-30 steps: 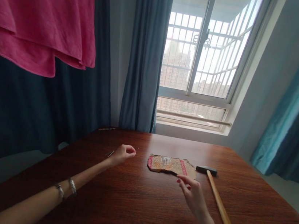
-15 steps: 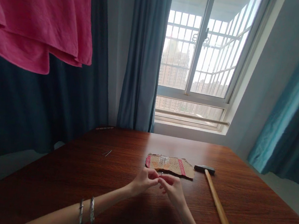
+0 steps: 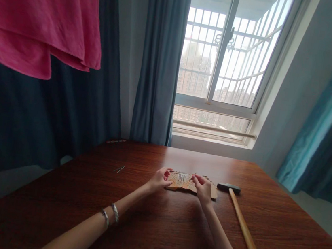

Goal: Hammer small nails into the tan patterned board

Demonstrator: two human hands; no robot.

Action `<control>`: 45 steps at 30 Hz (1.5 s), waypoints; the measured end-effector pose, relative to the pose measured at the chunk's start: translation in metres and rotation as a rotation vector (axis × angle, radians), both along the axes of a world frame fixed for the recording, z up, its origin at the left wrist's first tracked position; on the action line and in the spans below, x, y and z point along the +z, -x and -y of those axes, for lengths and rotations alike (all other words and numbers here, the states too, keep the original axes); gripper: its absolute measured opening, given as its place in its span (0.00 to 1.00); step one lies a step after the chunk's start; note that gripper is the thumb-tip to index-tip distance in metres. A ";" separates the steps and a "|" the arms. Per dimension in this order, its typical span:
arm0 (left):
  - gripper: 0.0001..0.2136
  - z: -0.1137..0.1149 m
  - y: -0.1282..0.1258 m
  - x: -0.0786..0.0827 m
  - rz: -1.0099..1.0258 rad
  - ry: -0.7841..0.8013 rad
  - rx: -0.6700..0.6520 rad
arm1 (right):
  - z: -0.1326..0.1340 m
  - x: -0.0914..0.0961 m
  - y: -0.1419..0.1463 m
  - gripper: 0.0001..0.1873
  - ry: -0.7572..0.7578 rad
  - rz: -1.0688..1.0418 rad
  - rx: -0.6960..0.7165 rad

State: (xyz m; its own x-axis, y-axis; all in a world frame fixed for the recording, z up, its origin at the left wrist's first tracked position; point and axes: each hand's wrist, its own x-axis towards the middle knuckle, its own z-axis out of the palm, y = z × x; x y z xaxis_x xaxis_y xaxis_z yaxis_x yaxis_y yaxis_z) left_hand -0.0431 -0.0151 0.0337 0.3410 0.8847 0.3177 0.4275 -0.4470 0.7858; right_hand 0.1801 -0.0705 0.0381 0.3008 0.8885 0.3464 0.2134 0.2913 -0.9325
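Note:
A flat piece of corrugated cardboard [image 3: 190, 187] with a speckled, colored top lies on the table. Several thin nails [image 3: 181, 177] stand upright near its middle. My left hand [image 3: 158, 180] is around the cardboard's left end, thumb along the front edge and fingers toward the back edge. Over the right part of the cardboard, my right hand [image 3: 203, 188] pinches a small nail [image 3: 195, 173] between thumb and fingertips. Whether its lower end touches the cardboard is too small to tell.
A hammer [image 3: 244, 226] with a wooden handle lies right of the cardboard. Thin metal nails [image 3: 119, 169] rest on the table [image 3: 139, 235] at left. A small strip [image 3: 116, 141] lies near the back edge. A pink cloth [image 3: 42, 18] hangs upper left, by the curtains [image 3: 160, 58].
My hands have parted from in front of the cardboard and moved forward. The left went to its left end; the right carried the nail over its right part.

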 end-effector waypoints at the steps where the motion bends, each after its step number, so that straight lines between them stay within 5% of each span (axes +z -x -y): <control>1: 0.27 -0.010 -0.001 -0.004 -0.019 -0.001 0.012 | -0.009 -0.001 -0.002 0.22 -0.014 0.018 -0.020; 6: 0.29 -0.038 -0.020 -0.017 -0.035 0.079 -0.065 | -0.040 -0.009 0.001 0.19 -0.044 0.136 -0.036; 12: 0.22 -0.045 -0.035 -0.027 -0.012 0.072 -0.122 | -0.044 -0.024 0.006 0.17 -0.062 0.249 0.004; 23: 0.18 -0.054 -0.045 -0.018 -0.143 0.115 -0.208 | -0.043 -0.029 0.006 0.16 -0.074 0.353 0.006; 28: 0.23 -0.053 -0.046 -0.016 -0.109 0.137 -0.195 | -0.042 -0.028 0.006 0.14 -0.073 0.371 -0.001; 45: 0.10 -0.040 -0.065 -0.021 -0.106 -0.011 -0.078 | -0.039 -0.028 0.007 0.13 -0.065 0.396 0.022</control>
State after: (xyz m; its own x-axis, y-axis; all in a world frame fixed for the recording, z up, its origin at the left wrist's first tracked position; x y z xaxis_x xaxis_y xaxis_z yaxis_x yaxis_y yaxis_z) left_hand 0.0222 0.0249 0.0127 0.4411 0.8506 0.2861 0.4712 -0.4908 0.7329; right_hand 0.1735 -0.0314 0.0099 0.1137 0.8658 0.4874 0.5454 0.3557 -0.7590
